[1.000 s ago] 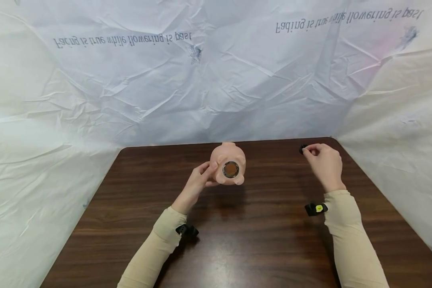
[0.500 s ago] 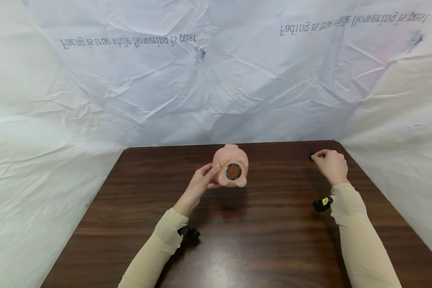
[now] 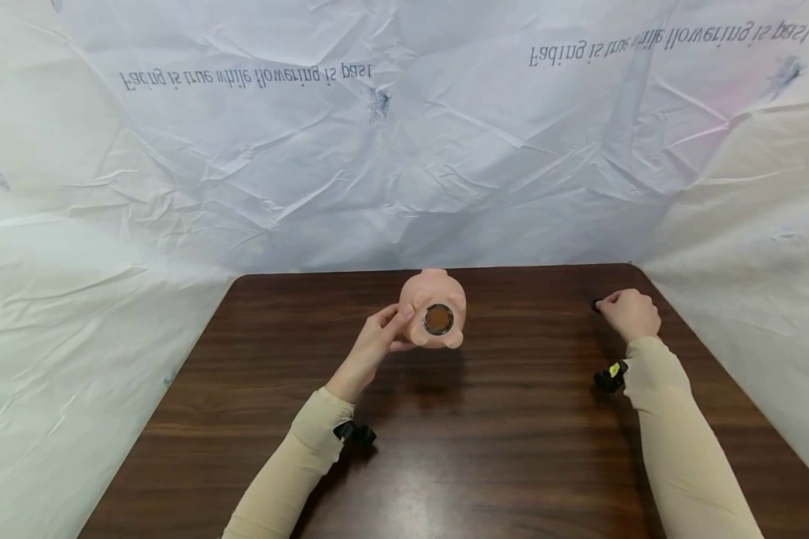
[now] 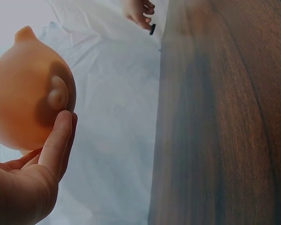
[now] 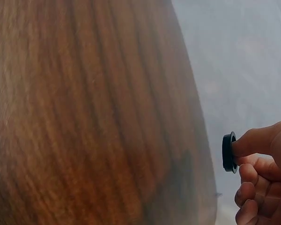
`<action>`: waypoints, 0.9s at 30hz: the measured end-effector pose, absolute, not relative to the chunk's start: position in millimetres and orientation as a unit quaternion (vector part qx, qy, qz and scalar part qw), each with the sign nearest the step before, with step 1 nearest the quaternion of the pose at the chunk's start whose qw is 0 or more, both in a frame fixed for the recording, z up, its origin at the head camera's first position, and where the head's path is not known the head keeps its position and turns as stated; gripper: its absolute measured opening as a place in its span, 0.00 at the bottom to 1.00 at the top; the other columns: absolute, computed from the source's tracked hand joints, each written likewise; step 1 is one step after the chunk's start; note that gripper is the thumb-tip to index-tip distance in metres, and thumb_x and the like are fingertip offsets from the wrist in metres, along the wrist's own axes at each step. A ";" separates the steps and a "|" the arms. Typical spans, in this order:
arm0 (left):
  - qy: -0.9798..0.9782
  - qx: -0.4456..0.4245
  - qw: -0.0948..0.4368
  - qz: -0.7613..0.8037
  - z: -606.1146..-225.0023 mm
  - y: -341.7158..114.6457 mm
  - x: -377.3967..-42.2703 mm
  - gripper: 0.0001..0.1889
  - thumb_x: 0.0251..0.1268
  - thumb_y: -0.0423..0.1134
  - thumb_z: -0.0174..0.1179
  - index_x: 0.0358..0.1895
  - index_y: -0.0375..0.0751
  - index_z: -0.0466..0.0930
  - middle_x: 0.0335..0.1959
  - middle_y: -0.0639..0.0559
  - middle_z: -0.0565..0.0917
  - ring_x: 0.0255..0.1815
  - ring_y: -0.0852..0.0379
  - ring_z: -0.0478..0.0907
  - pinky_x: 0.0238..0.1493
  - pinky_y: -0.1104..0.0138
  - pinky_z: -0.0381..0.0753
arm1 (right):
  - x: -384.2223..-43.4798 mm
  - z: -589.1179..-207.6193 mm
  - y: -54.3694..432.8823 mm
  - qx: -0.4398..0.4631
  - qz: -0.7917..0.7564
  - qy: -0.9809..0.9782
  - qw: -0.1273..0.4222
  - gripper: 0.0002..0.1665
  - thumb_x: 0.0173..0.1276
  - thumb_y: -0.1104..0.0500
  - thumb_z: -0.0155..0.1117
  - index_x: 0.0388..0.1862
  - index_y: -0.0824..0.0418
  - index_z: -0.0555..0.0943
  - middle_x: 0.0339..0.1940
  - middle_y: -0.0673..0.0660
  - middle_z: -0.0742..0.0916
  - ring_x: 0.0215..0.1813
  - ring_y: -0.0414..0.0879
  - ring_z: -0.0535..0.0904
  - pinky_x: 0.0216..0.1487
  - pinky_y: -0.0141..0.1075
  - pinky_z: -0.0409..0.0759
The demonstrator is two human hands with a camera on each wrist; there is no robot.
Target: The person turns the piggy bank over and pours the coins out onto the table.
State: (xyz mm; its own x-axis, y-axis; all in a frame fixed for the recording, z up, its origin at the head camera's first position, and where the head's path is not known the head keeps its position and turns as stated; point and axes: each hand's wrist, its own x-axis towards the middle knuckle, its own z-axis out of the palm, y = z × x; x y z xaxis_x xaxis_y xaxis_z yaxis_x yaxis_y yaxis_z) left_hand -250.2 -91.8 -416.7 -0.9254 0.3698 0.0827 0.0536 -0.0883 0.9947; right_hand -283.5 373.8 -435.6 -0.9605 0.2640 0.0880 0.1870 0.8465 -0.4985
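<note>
In the head view, my left hand (image 3: 367,352) grips a pink piggy bank (image 3: 434,286) from its left side. The bank is held above the table with its underside facing me, showing a round, rimmed opening (image 3: 438,320) between stubby feet. A small curled tail (image 4: 59,95) shows close to the fingertips in the left wrist view. Far to the right, my right hand (image 3: 634,314) pinches a small black round plug (image 5: 229,152) between thumb and fingers. The plug looks like a short ring with a flared rim, and is apart from the piggy bank.
A dark wood-grain table (image 3: 485,449) with rounded far corners lies under both hands. White crinkled sheeting (image 3: 404,165) with printed lettering hangs behind it and at both sides. Black wrist cameras (image 3: 354,434) sit at the cream sleeves (image 3: 290,464).
My right hand has moved to the right and somewhat nearer, with the black plug in its fingers. The piggy bank and left hand stay almost still; the head view has shifted slightly.
</note>
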 end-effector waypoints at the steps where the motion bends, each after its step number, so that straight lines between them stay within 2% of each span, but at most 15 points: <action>1: 0.665 0.158 0.110 0.721 -416.4 -91.9 -250.1 0.29 0.74 0.55 0.57 0.67 0.39 0.73 0.57 0.39 0.78 0.51 0.50 0.82 0.58 0.46 0.81 | -283.5 -437.2 374.7 -0.116 0.249 -0.959 0.074 0.22 0.76 0.53 0.58 0.45 0.73 0.84 0.41 0.73 0.85 0.31 0.62 0.81 0.26 0.50 0.78; 8: 0.667 0.159 0.108 0.720 -416.6 -91.0 -251.9 0.31 0.73 0.57 0.58 0.68 0.39 0.72 0.58 0.40 0.78 0.51 0.51 0.82 0.58 0.46 0.81 | -283.0 -444.7 379.5 -0.132 0.234 -0.962 0.054 0.24 0.75 0.52 0.56 0.45 0.74 0.83 0.45 0.76 0.84 0.39 0.70 0.81 0.30 0.55 0.80; 14: 0.664 0.153 0.111 0.723 -417.7 -89.9 -253.2 0.29 0.74 0.55 0.58 0.68 0.39 0.73 0.57 0.40 0.78 0.49 0.51 0.82 0.58 0.45 0.80 | -282.2 -446.1 381.3 -0.136 0.235 -0.962 0.034 0.23 0.75 0.52 0.56 0.43 0.74 0.83 0.43 0.74 0.84 0.37 0.67 0.81 0.29 0.53 0.80; 21: 0.669 0.149 0.107 0.720 -418.6 -91.6 -252.3 0.31 0.73 0.57 0.58 0.70 0.39 0.72 0.57 0.40 0.78 0.49 0.52 0.83 0.55 0.51 0.84 | -283.5 -449.0 380.8 -0.140 0.227 -0.964 0.012 0.25 0.74 0.52 0.55 0.47 0.75 0.83 0.48 0.78 0.82 0.41 0.71 0.81 0.31 0.55 0.80; 27: 0.673 0.150 0.106 0.716 -420.0 -93.2 -251.9 0.32 0.73 0.57 0.57 0.70 0.39 0.71 0.57 0.40 0.78 0.50 0.51 0.83 0.53 0.55 0.85 | -282.6 -450.3 379.0 -0.135 0.236 -0.962 0.023 0.23 0.74 0.53 0.56 0.46 0.74 0.82 0.46 0.76 0.83 0.40 0.71 0.80 0.31 0.55 0.79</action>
